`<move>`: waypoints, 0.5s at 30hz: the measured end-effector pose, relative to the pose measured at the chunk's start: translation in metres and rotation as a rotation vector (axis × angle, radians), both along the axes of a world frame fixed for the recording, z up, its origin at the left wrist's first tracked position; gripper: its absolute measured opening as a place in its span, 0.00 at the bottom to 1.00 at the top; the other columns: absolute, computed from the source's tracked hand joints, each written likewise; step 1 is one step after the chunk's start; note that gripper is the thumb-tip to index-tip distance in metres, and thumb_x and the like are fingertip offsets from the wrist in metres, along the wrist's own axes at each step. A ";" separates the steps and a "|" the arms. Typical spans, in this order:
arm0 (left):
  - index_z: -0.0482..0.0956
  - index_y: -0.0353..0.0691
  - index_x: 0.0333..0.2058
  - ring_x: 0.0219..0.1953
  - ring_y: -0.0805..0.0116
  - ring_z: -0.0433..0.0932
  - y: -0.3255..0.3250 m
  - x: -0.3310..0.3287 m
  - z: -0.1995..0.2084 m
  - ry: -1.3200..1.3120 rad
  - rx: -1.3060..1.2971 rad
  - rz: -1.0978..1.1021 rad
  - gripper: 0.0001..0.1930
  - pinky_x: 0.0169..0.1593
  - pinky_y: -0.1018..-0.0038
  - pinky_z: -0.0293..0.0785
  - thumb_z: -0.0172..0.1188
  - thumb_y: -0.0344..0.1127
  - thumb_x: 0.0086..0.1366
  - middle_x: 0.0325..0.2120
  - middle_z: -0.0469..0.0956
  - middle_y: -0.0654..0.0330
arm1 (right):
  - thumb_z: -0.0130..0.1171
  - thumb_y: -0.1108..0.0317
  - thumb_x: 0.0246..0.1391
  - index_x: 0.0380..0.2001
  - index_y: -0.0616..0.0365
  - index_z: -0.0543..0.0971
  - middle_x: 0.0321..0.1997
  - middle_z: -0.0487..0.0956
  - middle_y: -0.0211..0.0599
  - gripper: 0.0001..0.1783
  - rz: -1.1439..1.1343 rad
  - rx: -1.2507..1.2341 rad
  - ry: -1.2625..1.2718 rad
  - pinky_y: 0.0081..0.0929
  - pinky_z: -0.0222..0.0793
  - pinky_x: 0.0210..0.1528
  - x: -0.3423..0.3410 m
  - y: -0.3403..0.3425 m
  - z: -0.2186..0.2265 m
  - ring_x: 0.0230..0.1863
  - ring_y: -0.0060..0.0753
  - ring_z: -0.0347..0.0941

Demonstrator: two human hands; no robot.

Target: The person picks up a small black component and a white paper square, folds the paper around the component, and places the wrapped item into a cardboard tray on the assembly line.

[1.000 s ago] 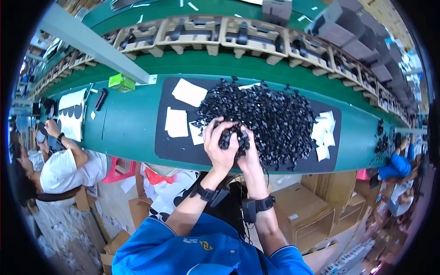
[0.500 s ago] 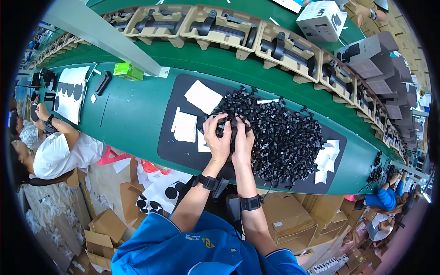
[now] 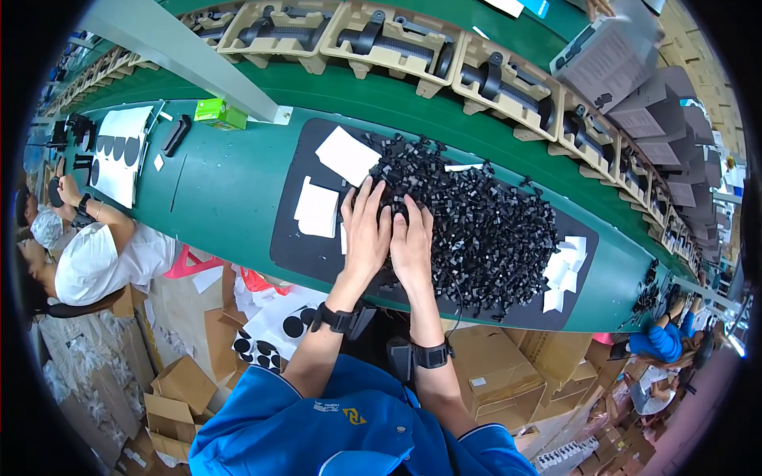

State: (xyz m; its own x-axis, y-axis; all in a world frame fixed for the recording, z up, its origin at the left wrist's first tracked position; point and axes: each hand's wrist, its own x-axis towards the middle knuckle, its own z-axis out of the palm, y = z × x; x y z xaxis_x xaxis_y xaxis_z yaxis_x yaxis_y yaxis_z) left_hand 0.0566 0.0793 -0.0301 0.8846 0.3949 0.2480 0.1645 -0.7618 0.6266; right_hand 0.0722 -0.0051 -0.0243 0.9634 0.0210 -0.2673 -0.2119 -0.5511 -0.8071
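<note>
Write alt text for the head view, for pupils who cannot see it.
A left hand and right hand, backs up, rest at the left side of a heap of small black parts on a dark mat. White sheets flank the heap; beige trays stand beyond.

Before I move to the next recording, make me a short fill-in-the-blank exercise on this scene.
In the picture, the left hand and right hand are at the ____ end of the pile.
The pile's small parts are coloured ____.
The small box near the slanted post is ____.
The person's shirt is ____.

Missing words: left; black; green; blue.
</note>
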 end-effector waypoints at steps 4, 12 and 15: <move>0.75 0.40 0.46 0.49 0.50 0.68 0.011 0.014 0.056 0.256 0.096 -0.095 0.14 0.52 0.58 0.64 0.54 0.31 0.60 0.46 0.74 0.53 | 0.46 0.71 0.58 0.52 0.61 0.70 0.57 0.67 0.53 0.19 0.052 -0.117 -0.116 0.35 0.63 0.57 0.005 -0.021 0.020 0.55 0.52 0.67; 0.76 0.42 0.48 0.52 0.50 0.69 -0.006 0.134 -0.019 0.145 0.276 -0.460 0.16 0.57 0.58 0.63 0.48 0.41 0.65 0.49 0.74 0.54 | 0.48 0.71 0.59 0.49 0.62 0.73 0.49 0.75 0.43 0.16 -0.153 -0.031 -0.185 0.25 0.73 0.41 -0.013 -0.113 0.049 0.42 0.34 0.77; 0.76 0.40 0.46 0.52 0.52 0.69 -0.034 0.144 -0.032 0.176 0.292 -0.517 0.16 0.57 0.60 0.63 0.47 0.41 0.66 0.48 0.74 0.52 | 0.51 0.75 0.55 0.43 0.64 0.76 0.41 0.77 0.48 0.12 -0.290 -0.019 -0.134 0.26 0.70 0.39 -0.050 -0.144 0.043 0.36 0.39 0.76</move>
State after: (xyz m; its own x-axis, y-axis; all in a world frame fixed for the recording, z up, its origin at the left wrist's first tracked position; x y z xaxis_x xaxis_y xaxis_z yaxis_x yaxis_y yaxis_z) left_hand 0.2002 0.0457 -0.0624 0.9808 -0.1578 0.1147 -0.1899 -0.9066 0.3769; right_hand 0.0221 -0.1495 0.0191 0.9553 -0.2629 -0.1353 -0.2546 -0.4985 -0.8287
